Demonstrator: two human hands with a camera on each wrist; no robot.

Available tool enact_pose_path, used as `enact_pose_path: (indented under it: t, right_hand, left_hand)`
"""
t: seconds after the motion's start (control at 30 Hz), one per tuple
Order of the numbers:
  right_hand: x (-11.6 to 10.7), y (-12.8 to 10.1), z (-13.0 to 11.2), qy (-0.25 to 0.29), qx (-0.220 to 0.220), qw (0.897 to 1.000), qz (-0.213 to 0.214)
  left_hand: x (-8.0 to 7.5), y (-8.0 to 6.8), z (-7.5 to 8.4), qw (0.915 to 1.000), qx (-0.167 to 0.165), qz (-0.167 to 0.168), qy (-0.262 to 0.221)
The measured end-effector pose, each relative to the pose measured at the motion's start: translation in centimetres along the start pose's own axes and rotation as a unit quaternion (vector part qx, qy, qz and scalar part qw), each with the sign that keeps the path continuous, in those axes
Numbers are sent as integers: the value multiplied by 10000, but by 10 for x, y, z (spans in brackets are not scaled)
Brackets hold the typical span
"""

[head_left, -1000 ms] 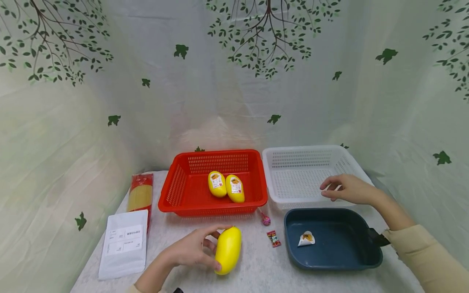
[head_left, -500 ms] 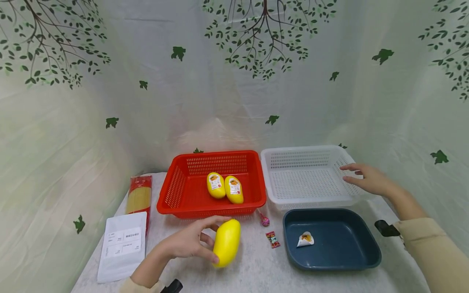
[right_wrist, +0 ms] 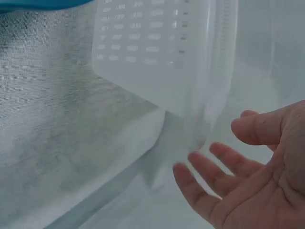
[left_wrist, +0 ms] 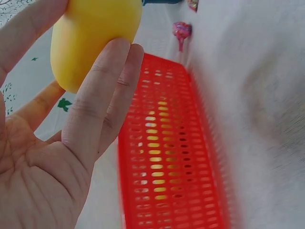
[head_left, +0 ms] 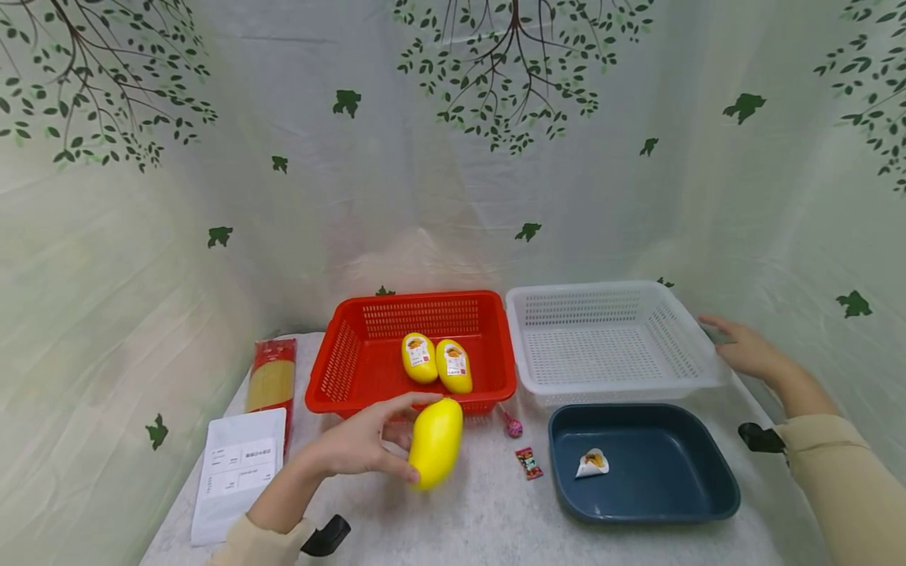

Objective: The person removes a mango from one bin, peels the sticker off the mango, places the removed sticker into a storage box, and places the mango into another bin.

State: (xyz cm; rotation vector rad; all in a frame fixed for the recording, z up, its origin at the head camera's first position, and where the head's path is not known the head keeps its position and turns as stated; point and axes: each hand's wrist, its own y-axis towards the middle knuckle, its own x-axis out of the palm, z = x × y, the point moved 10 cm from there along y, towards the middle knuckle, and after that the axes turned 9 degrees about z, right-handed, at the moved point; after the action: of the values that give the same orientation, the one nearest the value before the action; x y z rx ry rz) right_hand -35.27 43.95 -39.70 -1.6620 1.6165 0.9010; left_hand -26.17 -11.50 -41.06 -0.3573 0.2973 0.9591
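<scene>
My left hand [head_left: 361, 440] grips a plain yellow mango [head_left: 436, 443] between thumb and fingers, raised above the table just in front of the red basket [head_left: 333, 406]. In the left wrist view the same mango [left_wrist: 97, 38] sits at the fingertips. Two more mangoes with white labels, the left one [head_left: 419, 369] and the right one [head_left: 453, 379], lie side by side in the red basket. My right hand [head_left: 757, 358] is beside the right end of the white basket [head_left: 527, 385], holding nothing; its fingers are loosely bent in the right wrist view.
A dark blue tray [head_left: 658, 464] holds a crumpled white sticker [head_left: 592, 463]. Between tray and red basket lie a pink lollipop [head_left: 513, 425] and a small red wrapped candy [head_left: 528, 463]. At left are a white labelled pouch [head_left: 239, 479] and a pack of noodles [head_left: 272, 377].
My left hand has lifted the mango and carried it forward, towards the red basket. My right hand has moved right, from over the white basket to beyond its right end.
</scene>
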Motion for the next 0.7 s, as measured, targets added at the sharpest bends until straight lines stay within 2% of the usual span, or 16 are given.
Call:
enact_pose_path:
  t: [0.2,0.3,0.53,0.7]
  right_hand:
    - [8,-1,24,484,652,9960,-367]
    - [12,-1,29,732,811,9929,-468]
    - [18,-5,34,1284,851,9859,-646]
    - [22,-4,37,1574,886,9807,-747]
  left_hand:
    - [-12,5,16,9995,238,133,143]
    - [-19,10,23,9985,383,232,316]
    - [-29,24,36,9982,392,309,324]
    - [-35,36,49,9958,608,424,530]
